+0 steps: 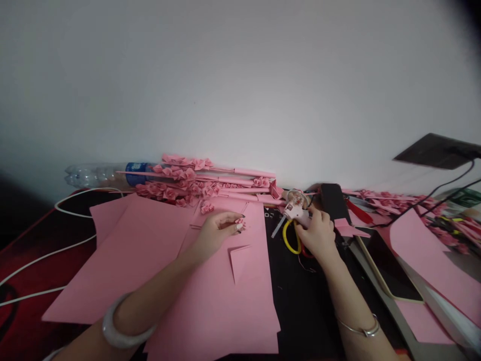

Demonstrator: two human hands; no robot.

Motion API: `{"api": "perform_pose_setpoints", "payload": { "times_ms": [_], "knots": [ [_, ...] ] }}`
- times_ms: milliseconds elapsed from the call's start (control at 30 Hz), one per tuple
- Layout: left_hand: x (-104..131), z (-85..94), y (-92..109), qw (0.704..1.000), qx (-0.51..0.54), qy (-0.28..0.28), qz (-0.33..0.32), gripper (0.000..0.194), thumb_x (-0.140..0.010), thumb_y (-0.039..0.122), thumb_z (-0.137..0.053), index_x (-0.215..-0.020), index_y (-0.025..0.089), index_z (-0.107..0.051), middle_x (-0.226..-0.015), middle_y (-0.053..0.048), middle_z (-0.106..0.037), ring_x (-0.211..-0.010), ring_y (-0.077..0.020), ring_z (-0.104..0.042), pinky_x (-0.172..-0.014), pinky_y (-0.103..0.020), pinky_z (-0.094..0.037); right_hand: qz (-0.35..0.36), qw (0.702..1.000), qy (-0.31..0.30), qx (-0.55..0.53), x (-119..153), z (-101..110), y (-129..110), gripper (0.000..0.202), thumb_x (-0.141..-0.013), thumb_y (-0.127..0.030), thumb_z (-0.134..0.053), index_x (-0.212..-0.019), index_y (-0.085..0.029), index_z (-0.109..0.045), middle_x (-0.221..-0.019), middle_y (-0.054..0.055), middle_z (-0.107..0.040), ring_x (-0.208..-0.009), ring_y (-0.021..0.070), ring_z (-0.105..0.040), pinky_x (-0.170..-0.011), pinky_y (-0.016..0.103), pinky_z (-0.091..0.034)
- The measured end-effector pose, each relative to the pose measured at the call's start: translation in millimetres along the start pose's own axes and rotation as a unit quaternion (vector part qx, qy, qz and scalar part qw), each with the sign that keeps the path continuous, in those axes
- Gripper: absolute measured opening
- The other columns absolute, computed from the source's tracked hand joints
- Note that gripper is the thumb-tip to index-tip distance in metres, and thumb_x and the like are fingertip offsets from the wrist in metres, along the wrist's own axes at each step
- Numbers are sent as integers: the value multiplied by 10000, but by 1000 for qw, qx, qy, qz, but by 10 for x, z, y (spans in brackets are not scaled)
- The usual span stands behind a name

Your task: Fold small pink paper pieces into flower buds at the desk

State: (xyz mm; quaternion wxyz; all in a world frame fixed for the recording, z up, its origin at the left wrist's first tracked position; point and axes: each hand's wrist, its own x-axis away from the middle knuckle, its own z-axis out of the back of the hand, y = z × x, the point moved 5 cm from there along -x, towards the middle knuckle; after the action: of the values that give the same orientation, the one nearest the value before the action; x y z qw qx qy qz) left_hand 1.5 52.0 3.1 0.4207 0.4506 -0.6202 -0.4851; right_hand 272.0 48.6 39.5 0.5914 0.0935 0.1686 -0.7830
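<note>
My left hand (220,231) is closed in a pinch on a small pink paper flower (240,221), above a stack of pink paper sheets (233,306). Just below it on the stack lies a folded piece of pink paper (239,260). Farther right, my right hand (318,233) is wrapped round a pale glue gun (296,211), its handle partly hidden by my fingers. A yellow scissor-like handle loop (288,239) lies beneath the gun. Another small paper rose (206,207) rests near the top of the stack.
Several pink paper roses on stems (188,188) lie along the wall beside a clear plastic bottle (101,175). More pink sheets (128,250) spread left, near a white cable (33,258). A phone (391,265), a black box-like object (333,200) and more paper lie right.
</note>
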Motion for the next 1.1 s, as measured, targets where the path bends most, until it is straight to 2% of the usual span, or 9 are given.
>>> {"api": "perform_pose_setpoints", "payload": {
  "times_ms": [133,267,433,500,567,700,800,867,1100],
  "knots": [
    [-8,10,-13,1000,-22,2,0,273,-674,204,-692,-931,138,-627,-925,-67,-685,-890,-188,-634,-825,-319,-496,-9,999,-33,-3,-26,-95,61,494,-676,-281,-560,-1145,-136,-502,-1010,149,-590,-914,318,-531,-716,407,-423],
    [-6,-14,11,999,-42,-15,-14,169,-693,220,-672,-838,137,-641,-892,-66,-692,-891,-199,-633,-844,-334,-479,-8,1000,-5,-22,-48,-57,51,461,-669,-303,-566,-1109,-166,-544,-978,119,-632,-928,326,-540,-744,429,-426],
    [-1,-31,50,999,-42,-11,-16,151,-691,215,-670,-811,137,-622,-862,-67,-680,-878,-205,-634,-832,-345,-475,27,975,47,-217,-2,88,-4,466,-689,-229,-534,-1146,-141,-527,-1015,107,-628,-861,245,-587,-749,350,-455],
    [-4,-23,53,999,-45,-6,-19,148,-693,215,-668,-809,139,-618,-860,-66,-676,-879,-204,-632,-833,-344,-473,42,954,21,-297,24,92,-42,439,-712,-237,-529,-1142,-144,-531,-985,91,-632,-799,215,-589,-694,312,-466],
    [-9,-11,46,999,-46,-5,-24,154,-695,216,-665,-819,140,-616,-865,-65,-675,-876,-200,-631,-833,-343,-473,46,941,-18,-336,52,47,-67,385,-725,-250,-543,-1095,-148,-559,-852,58,-636,-681,179,-565,-624,282,-455],
    [-17,15,8,999,-37,-4,-19,224,-695,213,-668,-901,141,-620,-921,-72,-679,-906,-194,-626,-841,-332,-472,53,881,-173,-436,164,-162,-148,283,-761,-318,-542,-959,-119,-583,-529,-28,-487,-450,105,-410,-440,224,-358],
    [-15,14,-14,999,-29,-6,-13,218,-690,217,-671,-890,141,-633,-914,-69,-688,-898,-194,-629,-831,-329,-477,68,837,-262,-475,285,-224,-265,305,-753,-338,-580,-977,-132,-569,-521,-43,-463,-427,85,-373,-413,204,-330],
    [-13,5,-27,1000,-25,-7,-5,195,-677,211,-680,-854,137,-641,-881,-65,-696,-867,-192,-635,-812,-330,-484,86,825,-280,-483,340,-190,-350,334,-743,-341,-602,-1009,-143,-567,-519,-44,-469,-438,91,-392,-424,206,-351],
    [-14,-18,-54,1000,-11,2,10,182,-632,155,-693,-807,143,-646,-821,-45,-704,-808,-186,-647,-761,-319,-508,164,817,-298,-466,410,-99,-525,284,-762,-332,-591,-982,-154,-609,-558,-19,-495,-532,124,-482,-481,222,-413]
  ]
}}
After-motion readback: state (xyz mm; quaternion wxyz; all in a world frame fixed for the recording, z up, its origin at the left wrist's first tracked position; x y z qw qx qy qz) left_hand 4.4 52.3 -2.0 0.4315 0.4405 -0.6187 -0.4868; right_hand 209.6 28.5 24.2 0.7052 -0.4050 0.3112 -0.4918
